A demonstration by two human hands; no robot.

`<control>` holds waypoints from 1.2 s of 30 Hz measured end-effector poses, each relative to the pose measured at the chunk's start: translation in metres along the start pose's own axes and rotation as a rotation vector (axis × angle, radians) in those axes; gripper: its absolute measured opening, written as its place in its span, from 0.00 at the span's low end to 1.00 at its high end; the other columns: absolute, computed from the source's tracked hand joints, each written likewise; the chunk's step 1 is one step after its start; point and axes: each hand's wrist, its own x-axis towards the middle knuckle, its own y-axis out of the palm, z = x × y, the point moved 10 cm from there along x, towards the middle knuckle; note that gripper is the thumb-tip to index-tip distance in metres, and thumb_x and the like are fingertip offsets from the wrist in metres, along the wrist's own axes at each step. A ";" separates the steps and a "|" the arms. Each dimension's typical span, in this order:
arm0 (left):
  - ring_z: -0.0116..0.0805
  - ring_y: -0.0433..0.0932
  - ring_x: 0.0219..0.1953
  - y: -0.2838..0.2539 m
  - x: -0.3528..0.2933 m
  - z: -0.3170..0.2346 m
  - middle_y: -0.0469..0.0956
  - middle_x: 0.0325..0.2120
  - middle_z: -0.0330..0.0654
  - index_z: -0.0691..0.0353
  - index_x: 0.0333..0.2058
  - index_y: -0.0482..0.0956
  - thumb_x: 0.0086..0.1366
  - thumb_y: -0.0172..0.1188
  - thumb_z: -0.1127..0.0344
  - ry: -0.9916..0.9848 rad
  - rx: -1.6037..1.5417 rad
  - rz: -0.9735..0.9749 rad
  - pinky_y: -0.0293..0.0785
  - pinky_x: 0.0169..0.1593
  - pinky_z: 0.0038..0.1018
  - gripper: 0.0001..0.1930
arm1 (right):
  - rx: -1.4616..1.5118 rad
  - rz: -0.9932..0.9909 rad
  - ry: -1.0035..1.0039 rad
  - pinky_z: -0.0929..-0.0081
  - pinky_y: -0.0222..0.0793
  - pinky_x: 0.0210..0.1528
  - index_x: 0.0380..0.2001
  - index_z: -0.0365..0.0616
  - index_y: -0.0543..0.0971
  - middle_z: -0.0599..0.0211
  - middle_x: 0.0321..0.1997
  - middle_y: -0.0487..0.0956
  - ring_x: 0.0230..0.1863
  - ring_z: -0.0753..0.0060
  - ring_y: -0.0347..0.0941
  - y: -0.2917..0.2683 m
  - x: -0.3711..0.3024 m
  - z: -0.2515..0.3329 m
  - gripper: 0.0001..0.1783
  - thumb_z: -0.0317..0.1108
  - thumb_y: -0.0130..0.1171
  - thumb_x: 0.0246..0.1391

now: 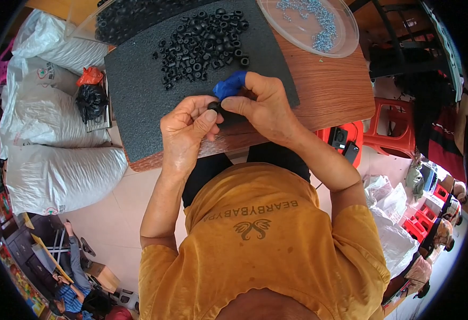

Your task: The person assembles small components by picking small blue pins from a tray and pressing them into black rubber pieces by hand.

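Between the thumb and fingers of my left hand (188, 125) is a small black cap-shaped part (214, 107). My right hand (266, 104) meets it there, thumb and forefinger pinched at the part's right side; whether a smaller piece sits between them is too small to make out. Blue wrapping (230, 85) covers the right forefinger. Both hands are over the near edge of a dark grey foam mat (138, 106). Farther off on the mat lies a loose pile of similar black parts (204, 45), some showing round hollow ends.
A clear round lid (298, 42) with small silvery-blue pieces (324, 32) lies on the wooden table (340, 85) at the far right. Behind the mat is a clear bin of black parts (132, 21). Full white sacks (66, 176) stand left, red stools (391, 128) right.
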 end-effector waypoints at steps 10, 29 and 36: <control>0.20 0.73 0.23 0.000 0.000 -0.003 0.77 0.26 0.40 0.69 0.39 0.75 0.61 0.57 0.72 0.050 -0.026 -0.035 0.69 0.24 0.14 0.09 | 0.097 -0.031 -0.012 0.81 0.66 0.26 0.24 0.35 0.76 0.69 0.22 0.76 0.25 0.85 0.69 -0.002 0.001 0.005 0.08 0.29 0.63 0.46; 0.22 0.73 0.24 0.008 -0.002 -0.002 0.78 0.28 0.43 0.71 0.40 0.73 0.63 0.52 0.74 0.072 -0.112 -0.074 0.70 0.25 0.16 0.08 | 0.194 -0.136 0.156 0.83 0.67 0.19 0.18 0.32 0.75 0.65 0.17 0.77 0.19 0.82 0.73 -0.002 -0.003 0.000 0.13 0.31 0.62 0.48; 0.22 0.73 0.24 0.009 -0.005 -0.003 0.78 0.29 0.43 0.70 0.40 0.73 0.63 0.52 0.75 0.085 -0.103 -0.086 0.70 0.25 0.16 0.08 | 0.101 -0.203 0.142 0.82 0.67 0.19 0.17 0.33 0.74 0.64 0.15 0.76 0.19 0.83 0.72 -0.007 -0.005 0.007 0.14 0.32 0.62 0.47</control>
